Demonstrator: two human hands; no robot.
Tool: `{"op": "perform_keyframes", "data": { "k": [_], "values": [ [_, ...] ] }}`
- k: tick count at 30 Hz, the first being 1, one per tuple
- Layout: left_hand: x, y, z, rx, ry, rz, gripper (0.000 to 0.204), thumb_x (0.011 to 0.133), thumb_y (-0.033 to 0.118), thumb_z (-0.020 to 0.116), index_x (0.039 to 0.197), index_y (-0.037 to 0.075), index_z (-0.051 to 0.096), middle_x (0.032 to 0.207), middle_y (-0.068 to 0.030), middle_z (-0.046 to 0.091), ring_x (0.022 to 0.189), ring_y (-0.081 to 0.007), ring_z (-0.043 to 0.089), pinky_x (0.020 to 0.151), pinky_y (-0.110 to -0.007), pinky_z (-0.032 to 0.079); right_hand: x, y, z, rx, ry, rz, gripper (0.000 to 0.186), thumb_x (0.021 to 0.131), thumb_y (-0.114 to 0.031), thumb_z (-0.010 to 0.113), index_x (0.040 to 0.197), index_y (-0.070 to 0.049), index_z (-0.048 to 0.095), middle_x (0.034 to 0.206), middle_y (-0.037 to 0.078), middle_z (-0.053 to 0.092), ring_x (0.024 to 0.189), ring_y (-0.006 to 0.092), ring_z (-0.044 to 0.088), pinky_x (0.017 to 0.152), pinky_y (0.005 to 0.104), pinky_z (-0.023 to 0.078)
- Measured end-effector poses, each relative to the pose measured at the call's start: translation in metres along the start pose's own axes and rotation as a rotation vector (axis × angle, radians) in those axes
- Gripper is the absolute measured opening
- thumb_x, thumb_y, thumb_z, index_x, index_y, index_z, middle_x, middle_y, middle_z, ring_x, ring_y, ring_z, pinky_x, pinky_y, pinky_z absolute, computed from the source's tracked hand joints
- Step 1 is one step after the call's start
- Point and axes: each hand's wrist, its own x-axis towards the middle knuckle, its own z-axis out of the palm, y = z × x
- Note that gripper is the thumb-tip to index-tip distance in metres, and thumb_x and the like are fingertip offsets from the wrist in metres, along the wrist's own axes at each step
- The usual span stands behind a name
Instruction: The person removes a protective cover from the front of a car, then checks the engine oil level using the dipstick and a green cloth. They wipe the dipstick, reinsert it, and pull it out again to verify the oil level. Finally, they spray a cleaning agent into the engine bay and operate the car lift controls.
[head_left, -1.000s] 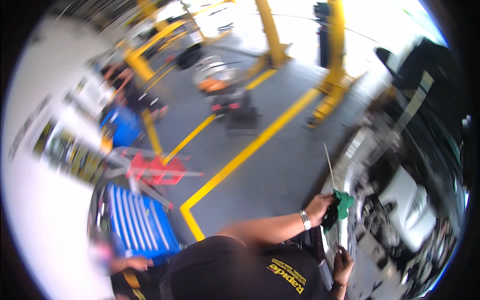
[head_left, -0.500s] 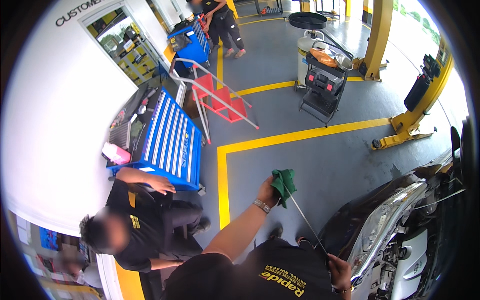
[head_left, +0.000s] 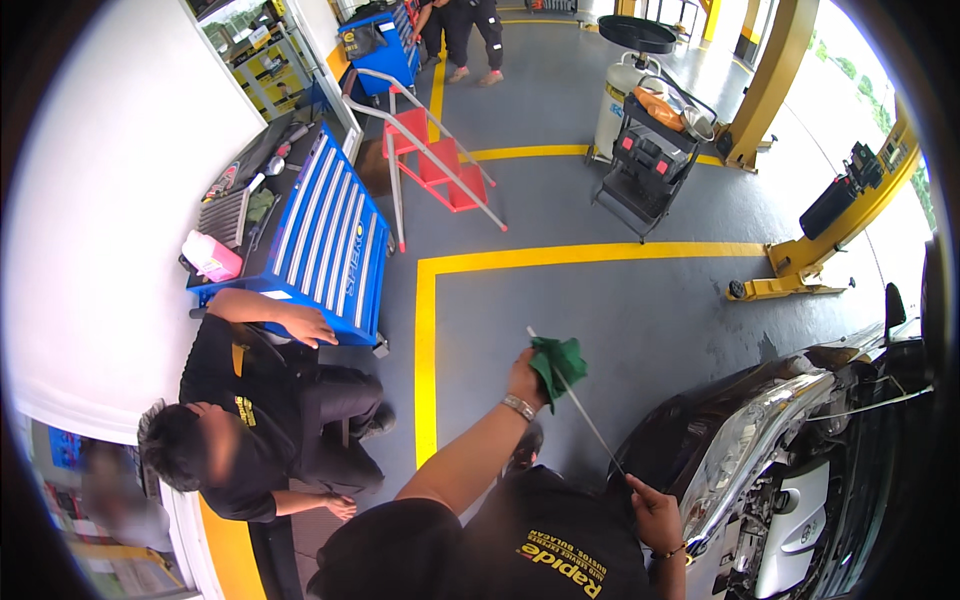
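My left hand (head_left: 527, 382) is closed around a crumpled green cloth (head_left: 562, 366), out in front of me. Through the cloth runs a thin, pale dipstick (head_left: 594, 428), its free end poking out on the far side. Nearer my body, my right hand (head_left: 655, 515) grips the other end, with thumb and finger pinched on it. The dipstick slants down from the cloth toward my right hand, beside the car's front. Part of the left fingers is hidden behind the cloth.
To my right is a dark car (head_left: 690, 425) with its engine (head_left: 800, 530) exposed. A co-worker (head_left: 290, 430) sits close on my left by a blue tool cabinet (head_left: 325, 235). Farther off are a red step ladder (head_left: 435, 165), a black cart (head_left: 645, 160) and a yellow lift post (head_left: 830, 240).
The dipstick's free end now sticks out past the cloth, and my right hand is closer to the cloth. The whole view has shifted slightly. The co-worker's lower hand shows more fully.
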Motion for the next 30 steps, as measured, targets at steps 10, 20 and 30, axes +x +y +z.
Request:
{"op": "perform_keyframes", "data": {
  "k": [10, 20, 30],
  "values": [
    [-0.016, 0.061, -0.022, 0.079, -0.091, 0.512, 0.030, 0.095, 0.029, 0.045, 0.095, 0.008, 0.066, 0.109, -0.0138, 0.066, 0.093, -0.0298, 0.065, 0.080, -0.047, 0.054, -0.007, 0.005, -0.015, -0.031, -0.118, -0.231, 0.033, 0.090, -0.009, 0.057, 0.121, -0.012, 0.066, 0.072, 0.022, 0.061, 0.063, 0.0332, 0.065, 0.063, 0.0359, 0.050],
    [-0.059, 0.097, -0.025, 0.010, -0.245, 0.487, 0.028, 0.095, 0.032, 0.046, 0.095, 0.011, 0.066, 0.100, -0.0107, 0.066, 0.091, -0.0284, 0.063, 0.078, -0.048, 0.051, 0.038, -0.041, -0.015, -0.136, -0.183, -0.415, 0.030, 0.089, -0.011, 0.057, 0.118, -0.012, 0.067, 0.077, 0.022, 0.063, 0.071, 0.0405, 0.062, 0.067, 0.0428, 0.051],
    [-0.074, 0.111, -0.068, -0.064, -0.208, 0.445, 0.031, 0.096, 0.036, 0.043, 0.098, 0.013, 0.065, 0.092, -0.0084, 0.065, 0.088, -0.0286, 0.060, 0.078, -0.050, 0.048, 0.105, -0.089, 0.064, -0.359, -0.310, -0.602, 0.036, 0.091, -0.014, 0.050, 0.125, -0.015, 0.062, 0.084, 0.021, 0.066, 0.076, 0.0421, 0.062, 0.072, 0.0489, 0.051]
  ]
}}
